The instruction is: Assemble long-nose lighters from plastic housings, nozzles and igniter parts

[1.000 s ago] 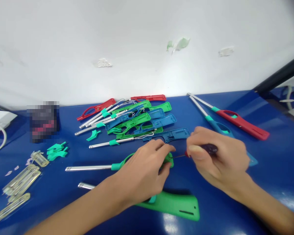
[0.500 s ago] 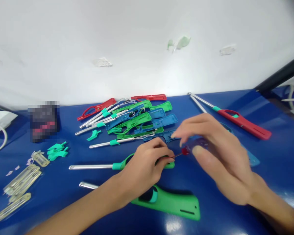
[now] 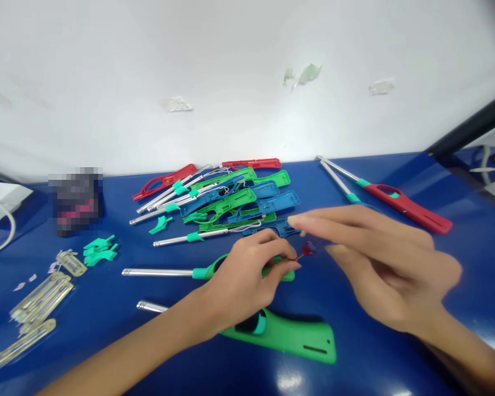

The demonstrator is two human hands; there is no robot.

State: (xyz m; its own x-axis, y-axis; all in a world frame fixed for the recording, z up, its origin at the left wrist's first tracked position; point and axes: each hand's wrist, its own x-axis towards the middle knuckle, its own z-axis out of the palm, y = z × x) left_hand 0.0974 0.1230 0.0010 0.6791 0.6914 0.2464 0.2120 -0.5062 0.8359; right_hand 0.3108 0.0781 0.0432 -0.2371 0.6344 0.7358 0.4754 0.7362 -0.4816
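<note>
A screwdriver (image 3: 309, 248) with a clear red and purple handle is in my right hand (image 3: 390, 264), its handle between the thumb and the stretched fingers, slightly blurred. My left hand (image 3: 253, 268) is closed in a pinch around the screwdriver's thin shaft near its tip; whether a screw is also there is hidden. Under my left hand lies a green gas lighter (image 3: 287, 274) with a silver tube pointing left. Nearer to me is another green lighter (image 3: 289, 334), partly covered by my left forearm.
Open red, green and blue lighter shells (image 3: 268, 206) with metal tubes and wires are heaped at the back. A red lighter (image 3: 408, 208) lies at the back right. At left are teal triggers (image 3: 100, 251), clear fuel tanks (image 3: 43, 297) and a blurred-out dark object (image 3: 76, 201).
My right hand has turned about the screwdriver handle, its fingers now straighter and the back of the hand further right. My left hand keeps its pinch almost in place.
</note>
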